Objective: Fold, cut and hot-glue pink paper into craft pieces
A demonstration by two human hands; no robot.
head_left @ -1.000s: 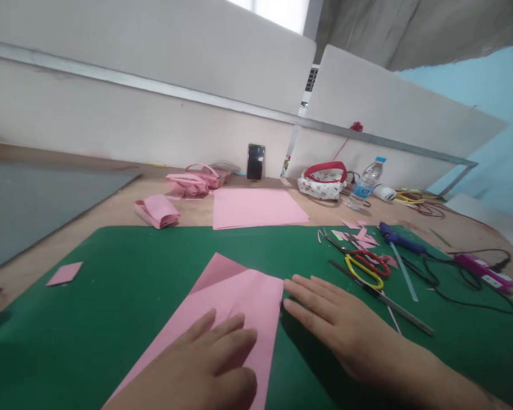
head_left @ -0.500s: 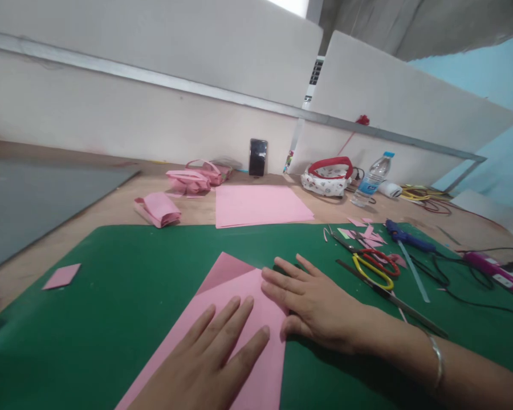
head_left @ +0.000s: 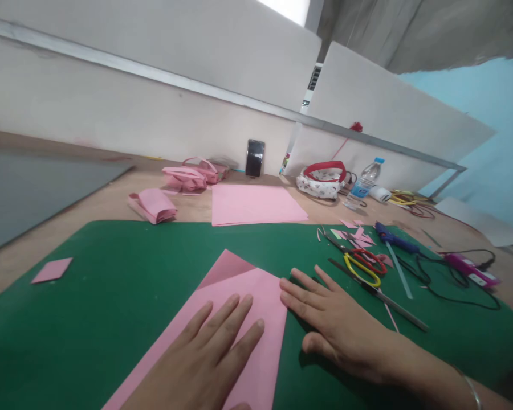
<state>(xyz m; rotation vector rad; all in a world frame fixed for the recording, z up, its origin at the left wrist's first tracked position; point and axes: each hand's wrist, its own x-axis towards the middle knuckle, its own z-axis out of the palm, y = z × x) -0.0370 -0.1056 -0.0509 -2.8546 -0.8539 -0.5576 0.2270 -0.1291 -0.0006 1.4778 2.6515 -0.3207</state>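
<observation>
A sheet of pink paper (head_left: pixel 263 336), folded over so that a darker pink corner shows at its top, lies on the green mat (head_left: pixel 111 319). My left hand (head_left: pixel 209 353) rests on the paper with its fingers spread. My right hand (head_left: pixel 333 319) is at the paper's right edge, fingers stretched out and thumb apart; its fingertips touch the edge near the upper right corner. The paper's lower end runs out of view beneath my left hand.
Right of my right hand lie scissors (head_left: pixel 363 267) with red and yellow handles, a metal ruler (head_left: pixel 404 310), paper scraps (head_left: pixel 361 236) and a glue gun (head_left: pixel 395 238). Behind the mat are pink sheets (head_left: pixel 256 205), folded pink paper pieces (head_left: pixel 154 205), a phone (head_left: pixel 255 158) and a water bottle (head_left: pixel 363 183).
My right hand has slid right, off the paper's surface to its edge, and its thumb has spread away. My left hand stays flat on the paper. The view has tilted slightly.
</observation>
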